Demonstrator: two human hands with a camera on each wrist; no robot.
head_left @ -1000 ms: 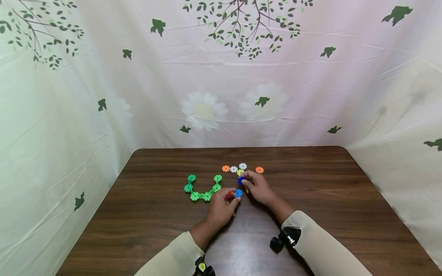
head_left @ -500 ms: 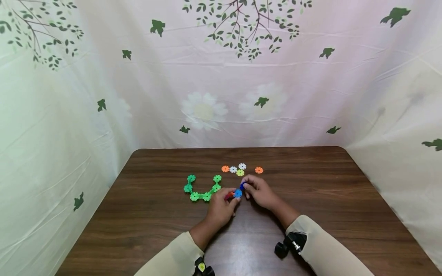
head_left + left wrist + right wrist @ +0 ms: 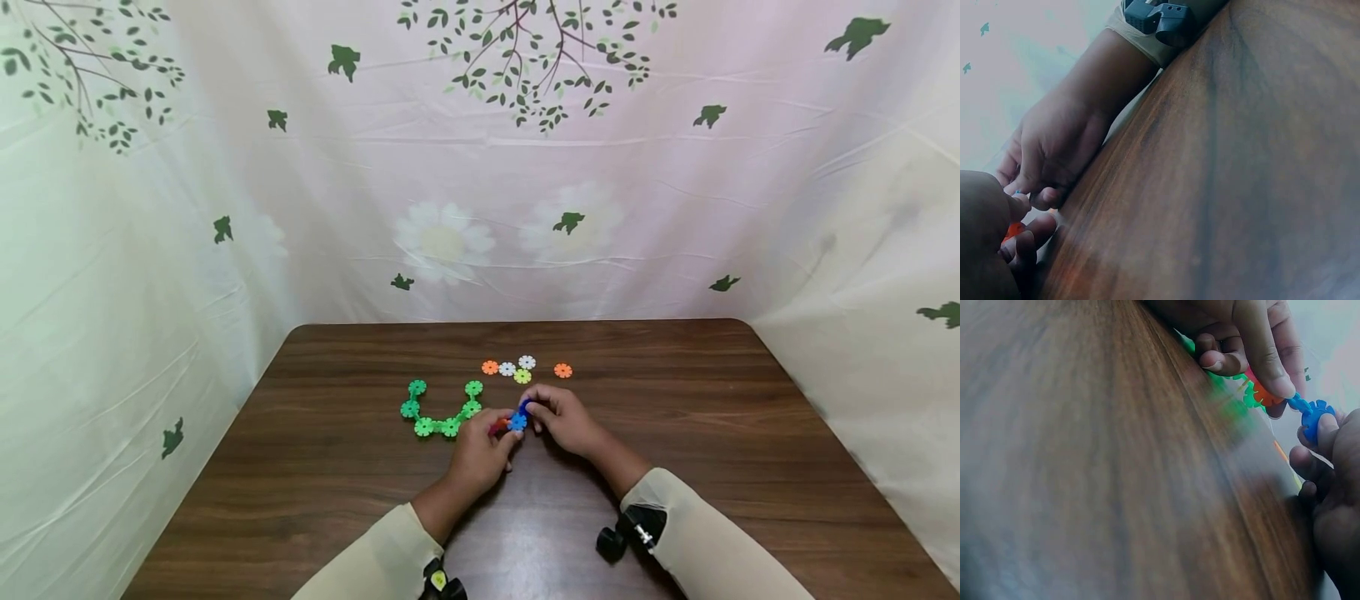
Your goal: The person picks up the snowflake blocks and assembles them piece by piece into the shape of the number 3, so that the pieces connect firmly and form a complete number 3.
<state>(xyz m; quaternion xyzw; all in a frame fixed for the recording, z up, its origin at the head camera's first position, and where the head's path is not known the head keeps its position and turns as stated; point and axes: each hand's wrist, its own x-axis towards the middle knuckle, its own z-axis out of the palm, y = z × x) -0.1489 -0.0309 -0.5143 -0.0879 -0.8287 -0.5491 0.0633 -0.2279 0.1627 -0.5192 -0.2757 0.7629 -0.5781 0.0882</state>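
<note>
Nearest me on my head feed are two pale sleeves (image 3: 378, 546), each with a black device (image 3: 647, 523) at the wrist. Ahead of them, the left hand (image 3: 477, 454) pinches a light blue disc (image 3: 517, 422), with an orange disc (image 3: 1265, 397) and a red piece (image 3: 494, 427) tucked against its fingers. Just right and slightly farther, the right hand (image 3: 564, 418) pinches a dark blue disc (image 3: 525, 407) between thumb and finger. The two blue discs meet in the gap between the hands; I can't tell whether they interlock. Left of the left hand, a green chain (image 3: 424, 427) lies in a U, open to the far side. Beyond the hands I see a yellow disc (image 3: 522, 377), two white discs (image 3: 507, 368) and a loose orange disc (image 3: 490, 367) grouped closely, with another orange piece (image 3: 563, 371) apart to the right.
</note>
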